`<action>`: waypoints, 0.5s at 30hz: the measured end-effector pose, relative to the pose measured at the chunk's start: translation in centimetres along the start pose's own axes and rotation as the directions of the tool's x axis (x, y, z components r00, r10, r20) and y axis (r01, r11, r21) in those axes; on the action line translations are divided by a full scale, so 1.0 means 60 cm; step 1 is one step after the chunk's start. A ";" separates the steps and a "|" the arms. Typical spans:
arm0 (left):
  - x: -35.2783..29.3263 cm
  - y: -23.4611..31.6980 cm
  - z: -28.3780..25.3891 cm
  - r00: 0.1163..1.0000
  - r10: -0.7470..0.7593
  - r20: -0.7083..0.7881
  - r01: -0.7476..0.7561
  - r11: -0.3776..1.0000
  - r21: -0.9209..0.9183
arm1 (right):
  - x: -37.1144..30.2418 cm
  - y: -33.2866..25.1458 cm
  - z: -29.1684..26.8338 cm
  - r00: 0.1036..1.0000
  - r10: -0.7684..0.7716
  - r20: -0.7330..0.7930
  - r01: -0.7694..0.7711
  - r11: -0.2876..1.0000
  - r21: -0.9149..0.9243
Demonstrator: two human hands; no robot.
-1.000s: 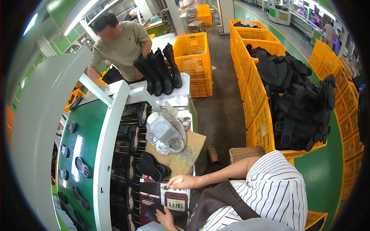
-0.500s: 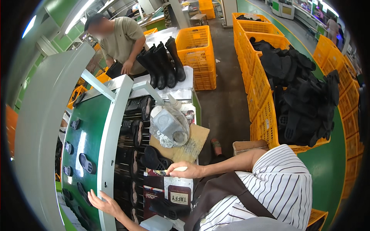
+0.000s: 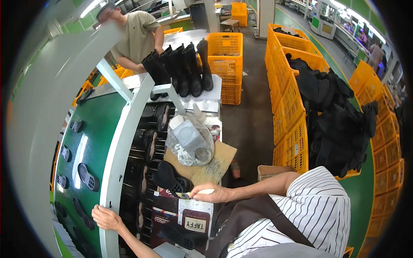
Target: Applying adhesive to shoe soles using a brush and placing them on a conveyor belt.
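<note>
My right hand (image 3: 214,193) grips a brush with a pale handle (image 3: 207,191). Its bristle end is at the edge of a black shoe sole (image 3: 169,174), which lies with another on the work surface. My left hand (image 3: 107,218) is at the white rail (image 3: 112,189) of a green conveyor (image 3: 92,142). Its fingers are curled together, and what they hold, if anything, is hidden. Close to those fingertips a dark sole (image 3: 83,213) lies on the belt, with a grey-black sole (image 3: 88,177) farther up.
Beyond the soles are a stained yellowish board (image 3: 221,161) and a plastic-wrapped container (image 3: 189,135). Tall black boots (image 3: 185,73) stand at the far end near a co-worker (image 3: 137,38). Yellow crates (image 3: 292,146) piled with black soles line the right side. More black soles (image 3: 183,235) lie nearer me.
My left hand has gone from spread fingers over the belt to curled fingers at the rail. The brush stays by the sole. The co-worker's dark item now stands beside the boots. The view has shifted slightly.
</note>
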State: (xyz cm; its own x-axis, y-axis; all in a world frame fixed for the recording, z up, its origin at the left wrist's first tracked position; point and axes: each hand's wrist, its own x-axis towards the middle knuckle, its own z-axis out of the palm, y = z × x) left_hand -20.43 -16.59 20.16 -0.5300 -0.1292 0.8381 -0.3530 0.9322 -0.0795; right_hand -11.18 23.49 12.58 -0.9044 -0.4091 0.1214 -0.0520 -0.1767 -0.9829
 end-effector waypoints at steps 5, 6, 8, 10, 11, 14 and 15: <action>0.000 -0.005 0.007 0.999 0.044 -0.031 -0.042 0.996 0.073 | 0.015 0.000 0.014 0.994 0.095 0.044 -0.097 0.994 0.046; 0.001 -0.005 0.006 0.998 0.048 -0.051 -0.044 0.996 0.080 | 0.017 0.001 0.020 0.994 0.102 0.043 -0.104 0.993 0.058; 0.004 0.003 0.004 0.996 0.043 -0.082 -0.037 0.996 0.078 | 0.017 0.000 0.029 0.987 0.153 0.040 -0.155 0.986 0.065; 0.004 0.009 0.003 0.994 0.025 -0.102 -0.017 0.997 0.075 | 0.016 0.001 0.040 0.969 0.241 0.049 -0.244 0.968 0.062; 0.007 0.005 0.010 0.995 0.017 -0.102 -0.010 0.998 0.068 | 0.014 0.002 0.044 0.976 0.215 0.044 -0.217 0.975 0.048; 0.001 0.002 0.022 0.990 0.029 -0.139 -0.022 0.998 0.052 | -0.002 0.003 0.047 0.987 0.155 0.040 -0.155 0.988 0.003; 0.001 0.003 0.020 0.990 0.023 -0.138 -0.016 0.998 0.056 | -0.004 -0.001 0.045 0.988 0.146 0.044 -0.146 0.989 -0.011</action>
State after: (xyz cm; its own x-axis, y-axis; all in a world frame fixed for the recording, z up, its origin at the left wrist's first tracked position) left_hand -21.45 -16.84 19.53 -0.4268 -0.0598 0.9024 -0.3874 0.9137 -0.1226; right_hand -9.81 21.20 12.98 -0.8827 -0.4697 -0.0173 0.0753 -0.1051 -0.9916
